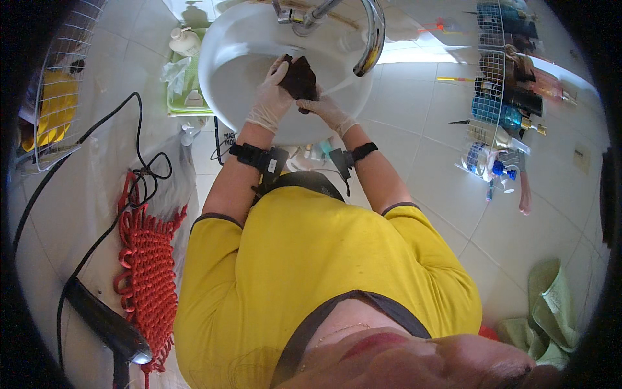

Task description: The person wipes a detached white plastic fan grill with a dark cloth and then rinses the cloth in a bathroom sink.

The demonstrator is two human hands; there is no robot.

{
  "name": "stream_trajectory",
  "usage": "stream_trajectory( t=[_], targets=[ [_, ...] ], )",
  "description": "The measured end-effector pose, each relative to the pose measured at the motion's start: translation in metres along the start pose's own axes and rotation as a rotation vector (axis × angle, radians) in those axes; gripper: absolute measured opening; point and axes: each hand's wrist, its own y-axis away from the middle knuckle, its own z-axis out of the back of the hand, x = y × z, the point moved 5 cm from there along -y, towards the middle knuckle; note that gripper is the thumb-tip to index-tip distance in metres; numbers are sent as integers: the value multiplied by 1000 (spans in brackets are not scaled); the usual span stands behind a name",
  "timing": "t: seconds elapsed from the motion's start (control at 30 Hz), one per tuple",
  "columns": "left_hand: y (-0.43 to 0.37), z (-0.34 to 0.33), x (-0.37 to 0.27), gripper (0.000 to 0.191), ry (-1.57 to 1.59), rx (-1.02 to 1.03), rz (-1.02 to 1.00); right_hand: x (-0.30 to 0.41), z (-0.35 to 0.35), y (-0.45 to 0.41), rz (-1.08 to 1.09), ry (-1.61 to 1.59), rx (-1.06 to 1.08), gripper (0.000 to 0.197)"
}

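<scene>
Both my hands wear thin, see-through gloves and are over the white washbasin (pixel 216 82). Between them is a dark brown piece of cloth (pixel 300 80), bunched and wet-looking. My left hand (pixel 272 95) grips its left side, fingers toward the top edge. Its lower right end is pinched by my right hand (pixel 330 109), the thumb lying across it. From the curved chrome spout (pixel 374 39), a pale streak that looks like water runs toward the cloth and my right hand.
Left of the basin stands a green plastic tray (pixel 199 104) with a white pump bottle (pixel 184 42). A hair dryer (pixel 109 318) and red knotted cord work (pixel 148 262) hang at left. Wire racks of bottles (pixel 491 87) line the right wall, above a green towel (pixel 551 301).
</scene>
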Motion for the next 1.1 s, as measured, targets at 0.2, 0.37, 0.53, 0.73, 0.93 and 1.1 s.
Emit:
stream_trajectory(
  t=[0.2, 0.37, 0.53, 0.73, 0.93, 1.1],
  targets=[
    [-7, 39, -30, 46, -285, -122, -102, -19, 34, 1, -29, 23, -157, 38],
    [-9, 88, -36, 58, -549, -294, -30, 11, 39, 12, 86, 229, -250, 30],
    [10, 66, -3, 63, -348, -620, 172, 26, 34, 18, 75, -260, -218, 36],
    [-10, 40, 44, 74, 87, -92, 279, 65, -4, 37, 106, -464, -54, 47],
    [-5, -9, 24, 41, -1210, 207, -433, 54, 23, 42, 156, -42, -320, 63],
    [-29, 55, 39, 51, -256, -38, -88, 24, -8, 24, 108, 79, -168, 81]
  ],
)
